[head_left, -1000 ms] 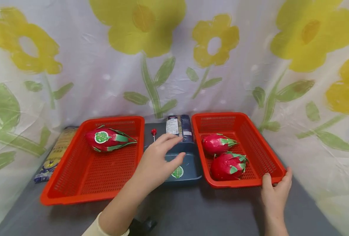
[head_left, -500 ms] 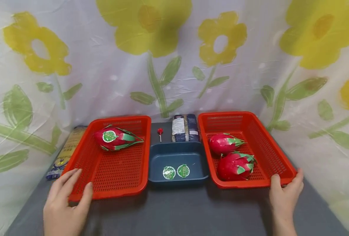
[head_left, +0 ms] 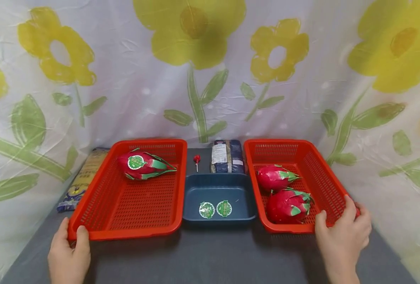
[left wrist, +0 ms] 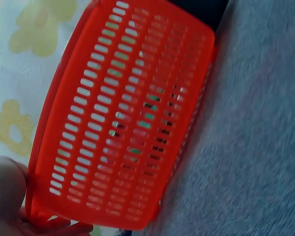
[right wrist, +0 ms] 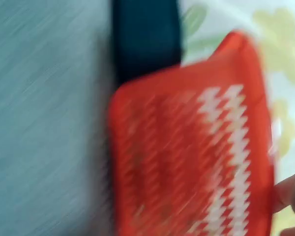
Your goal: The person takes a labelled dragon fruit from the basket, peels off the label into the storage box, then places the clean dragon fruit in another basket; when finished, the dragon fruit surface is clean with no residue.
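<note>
My left hand (head_left: 69,252) grips the near left corner of a red plastic basket (head_left: 132,234), thumb on the near rim and fingers round the side. In it lies one dragon fruit (head_left: 146,165) with a round green label. At the near right corner of a second red basket (head_left: 284,228), my right hand (head_left: 343,236) holds the rim between thumb and fingers. Two dragon fruits, a smaller one (head_left: 275,177) behind a larger one (head_left: 289,206), lie along its left side. Motion blurs the right wrist view, where only fingertips (right wrist: 287,191) show at the rim.
Between the baskets stands a dark blue tray (head_left: 220,221) with two round green stickers (head_left: 207,210) in it. Behind it are a blue package (head_left: 227,156) and a red lollipop (head_left: 197,158). A yellow bag (head_left: 83,177) lies left of the left basket. A flowered curtain closes the back.
My left hand has moved from above the blue tray to the left basket's near corner and taken hold. My right hand has stayed at the right basket's corner, its fingers shifting along the rim.
</note>
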Tool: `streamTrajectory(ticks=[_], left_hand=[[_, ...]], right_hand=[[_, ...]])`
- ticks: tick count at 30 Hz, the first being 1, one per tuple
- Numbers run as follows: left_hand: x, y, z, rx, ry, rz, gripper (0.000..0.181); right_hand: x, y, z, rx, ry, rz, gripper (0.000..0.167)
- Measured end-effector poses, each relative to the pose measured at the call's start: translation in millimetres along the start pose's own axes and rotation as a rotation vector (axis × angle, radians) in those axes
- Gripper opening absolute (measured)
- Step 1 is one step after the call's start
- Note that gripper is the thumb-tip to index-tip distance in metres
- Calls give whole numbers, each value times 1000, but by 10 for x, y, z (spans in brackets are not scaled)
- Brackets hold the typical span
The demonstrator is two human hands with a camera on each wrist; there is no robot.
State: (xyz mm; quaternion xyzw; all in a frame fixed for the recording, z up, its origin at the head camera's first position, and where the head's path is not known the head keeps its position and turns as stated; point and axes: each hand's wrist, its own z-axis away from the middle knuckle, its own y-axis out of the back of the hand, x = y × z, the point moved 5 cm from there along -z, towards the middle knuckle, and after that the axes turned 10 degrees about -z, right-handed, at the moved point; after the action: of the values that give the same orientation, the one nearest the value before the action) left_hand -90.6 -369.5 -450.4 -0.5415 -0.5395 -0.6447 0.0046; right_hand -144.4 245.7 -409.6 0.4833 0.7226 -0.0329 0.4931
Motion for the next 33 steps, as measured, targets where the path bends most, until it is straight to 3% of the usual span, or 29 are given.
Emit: streamTrajectory(ticks=[4, 9, 14, 17, 21, 26, 33], left_hand=[[23, -21, -5, -16, 16, -1, 62], [44, -9, -19, -38, -14, 11, 61], [39, -1, -16, -57, -29, 33, 61], [25, -11, -7, -86, -1, 31, 61], [0, -18, -11, -103, 27, 24, 61], [-32, -4, -14, -73, 2, 59, 60], [-37, -8, 1, -49, -33, 86, 59]], right_hand=[[-404, -121, -60, -134, 75, -58, 63], [-1005, -339, -62, -321, 162, -135, 62], [-1552, -616, 27, -387, 307, -169, 61], [-1822, -799, 99, -454, 339, -229, 63], [-2153, -1099, 183, -600, 344, -324, 65], [-2518, -1506, 297, -744, 389, -423, 58], [-2825, -2216, 479, -963, 419, -414, 57]])
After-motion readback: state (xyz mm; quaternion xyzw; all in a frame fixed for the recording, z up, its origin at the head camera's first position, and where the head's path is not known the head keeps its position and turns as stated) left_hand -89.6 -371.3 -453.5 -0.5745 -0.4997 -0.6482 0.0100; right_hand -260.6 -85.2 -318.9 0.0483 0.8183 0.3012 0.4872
